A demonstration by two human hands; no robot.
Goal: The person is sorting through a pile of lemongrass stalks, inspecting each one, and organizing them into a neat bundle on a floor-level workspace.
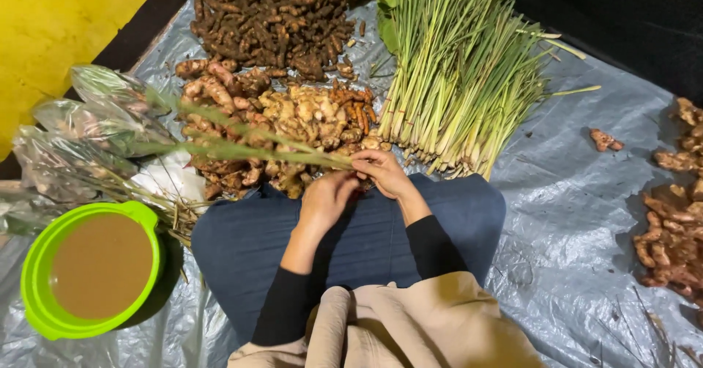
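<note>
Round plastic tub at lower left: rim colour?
Bright lime green rim; brown inside. Head view shows it best.

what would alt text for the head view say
Seen from above, a seated person's left hand and right hand grip the base of a few lemongrass stalks over piled ginger roots. A lemongrass heap lies on grey plastic sheeting, a green bowl at left.

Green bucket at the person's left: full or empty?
Nearly full: the green bucket stands upright, with opaque brown liquid close to its rim.
</note>
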